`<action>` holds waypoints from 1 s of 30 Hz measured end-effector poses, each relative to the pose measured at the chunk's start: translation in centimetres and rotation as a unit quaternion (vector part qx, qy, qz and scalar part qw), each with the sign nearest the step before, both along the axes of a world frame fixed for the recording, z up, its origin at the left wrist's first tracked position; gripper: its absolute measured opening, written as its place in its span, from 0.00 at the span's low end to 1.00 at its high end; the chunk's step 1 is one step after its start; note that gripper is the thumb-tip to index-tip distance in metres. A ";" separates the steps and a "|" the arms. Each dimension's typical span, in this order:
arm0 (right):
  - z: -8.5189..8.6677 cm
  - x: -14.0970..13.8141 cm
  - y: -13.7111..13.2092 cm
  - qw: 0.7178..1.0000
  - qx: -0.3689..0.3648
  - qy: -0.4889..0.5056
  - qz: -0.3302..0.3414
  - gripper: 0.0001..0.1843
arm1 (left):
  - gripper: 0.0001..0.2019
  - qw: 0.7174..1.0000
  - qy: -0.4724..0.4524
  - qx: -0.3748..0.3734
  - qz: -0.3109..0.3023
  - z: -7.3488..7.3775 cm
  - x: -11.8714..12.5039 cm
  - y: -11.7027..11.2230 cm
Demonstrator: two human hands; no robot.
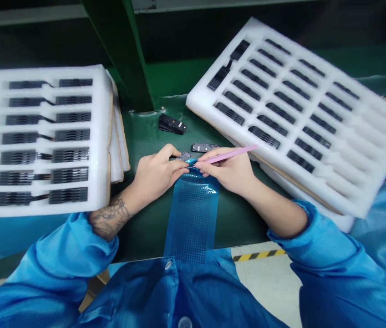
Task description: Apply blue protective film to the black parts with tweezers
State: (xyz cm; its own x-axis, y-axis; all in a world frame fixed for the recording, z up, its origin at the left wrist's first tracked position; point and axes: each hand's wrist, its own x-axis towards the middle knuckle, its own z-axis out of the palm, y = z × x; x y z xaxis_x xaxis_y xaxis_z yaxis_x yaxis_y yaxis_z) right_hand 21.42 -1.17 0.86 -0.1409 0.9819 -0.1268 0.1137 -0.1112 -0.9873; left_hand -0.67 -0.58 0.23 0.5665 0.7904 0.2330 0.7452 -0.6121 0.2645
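Black component (184, 156), left hand (157, 174) pinching, right hand (225, 171) holding pink tweezers (232, 154)

White foam tray (103, 136) at view-left and tilted white foam tray (201, 98) at view-right both carry rows of black ribbed parts. Stacked black parts (172, 124) lie on the green bench (147, 146) just beside a green upright post (121, 54); yellow-and-black hazard tape (259, 255) marks the floor

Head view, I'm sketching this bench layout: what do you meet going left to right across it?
Left foam tray → left hand → right hand holding pink tweezers → right foam tray
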 end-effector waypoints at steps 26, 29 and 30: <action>0.4 0.1 0.4 0.999 -0.021 0.031 -0.007 0.20 | 0.14 0.999 -0.018 0.002 -0.026 -0.2 -0.7 -0.3; 0.5 0.2 0.4 0.999 -0.010 0.035 -0.001 0.19 | 0.10 0.999 -0.038 -0.003 -0.023 0.0 -1.1 -0.5; 0.5 0.2 0.4 0.999 -0.006 0.035 0.002 0.19 | 0.09 0.999 -0.044 -0.004 -0.022 0.1 -1.2 -0.6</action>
